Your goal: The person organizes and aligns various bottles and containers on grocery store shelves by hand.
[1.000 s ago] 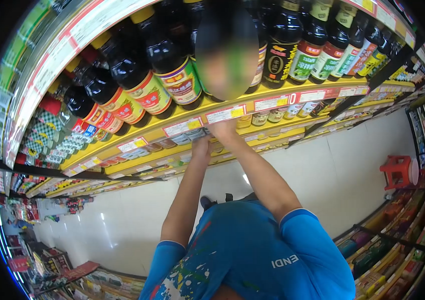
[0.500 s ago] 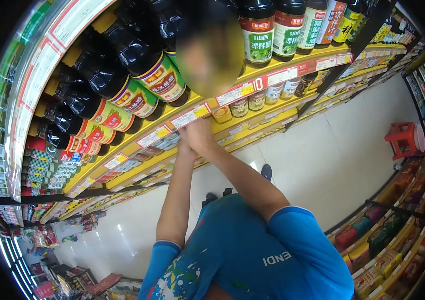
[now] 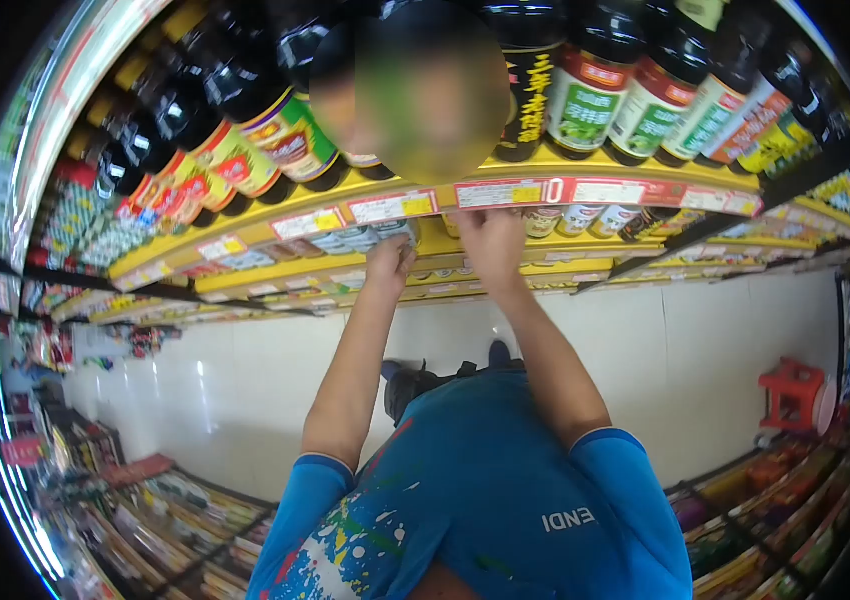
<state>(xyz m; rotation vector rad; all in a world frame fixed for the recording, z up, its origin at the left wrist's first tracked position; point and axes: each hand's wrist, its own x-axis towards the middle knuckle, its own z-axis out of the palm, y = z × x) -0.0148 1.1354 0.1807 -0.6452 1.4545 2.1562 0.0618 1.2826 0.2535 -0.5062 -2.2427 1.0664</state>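
My left hand [image 3: 392,262] is curled closed in front of the lower shelf, close to jars with pale labels [image 3: 392,231]. Whatever its fingers hold, if anything, is hidden. To its right, my right hand [image 3: 492,245] reaches up to the underside of the price-tag strip [image 3: 605,193]. Its fingers are bent together beside a row of small jars [image 3: 542,221], and I cannot make out what is in them. Dark sauce bottles [image 3: 288,140] stand on the yellow shelf [image 3: 415,187] above both hands.
Bottles with green labels [image 3: 585,105] line the upper shelf at right. A red stool [image 3: 793,392] stands on the pale tiled floor [image 3: 605,330]. Packed shelves run behind me along the bottom. A blurred round patch covers part of the upper shelf.
My hands were together under the price tags; now they are apart, the right one moved to the right. The view has turned, so the shelf lies more level.
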